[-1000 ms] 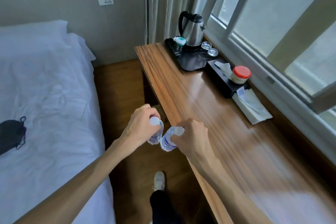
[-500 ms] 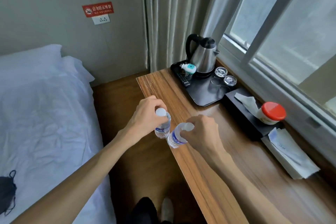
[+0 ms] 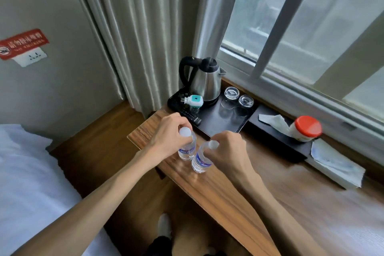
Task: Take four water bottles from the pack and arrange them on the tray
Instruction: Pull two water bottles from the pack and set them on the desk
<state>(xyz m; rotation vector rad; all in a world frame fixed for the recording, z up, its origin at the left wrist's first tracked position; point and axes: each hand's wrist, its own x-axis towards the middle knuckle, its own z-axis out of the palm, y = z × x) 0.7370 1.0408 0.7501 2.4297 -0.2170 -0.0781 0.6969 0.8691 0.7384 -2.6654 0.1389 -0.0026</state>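
Observation:
My left hand (image 3: pixel 166 133) grips the neck of a clear water bottle (image 3: pixel 187 149) with a white cap and blue label. My right hand (image 3: pixel 227 147) grips a second, tilted water bottle (image 3: pixel 201 160) of the same kind. Both bottles hang over the wooden desk (image 3: pixel 228 193), just short of the near corner of the black tray (image 3: pixel 226 114). The tray holds a steel kettle (image 3: pixel 205 81), a teal-and-white plug device (image 3: pixel 193 101), a remote control (image 3: pixel 190 116) and two upturned glasses (image 3: pixel 239 96). The bottle pack is out of sight.
A black tissue box (image 3: pixel 276 137) with a red-lidded jar (image 3: pixel 305 129) on it lies right of the tray, then a white paper packet (image 3: pixel 336 164). Curtain (image 3: pixel 135 37) and window (image 3: pixel 301 27) stand behind. A white bed (image 3: pixel 25 183) is on the left, with wooden floor between.
Both hands have carried the bottles forward from beside the desk edge to over the desk, close to the tray. The view has come nearer to the tray.

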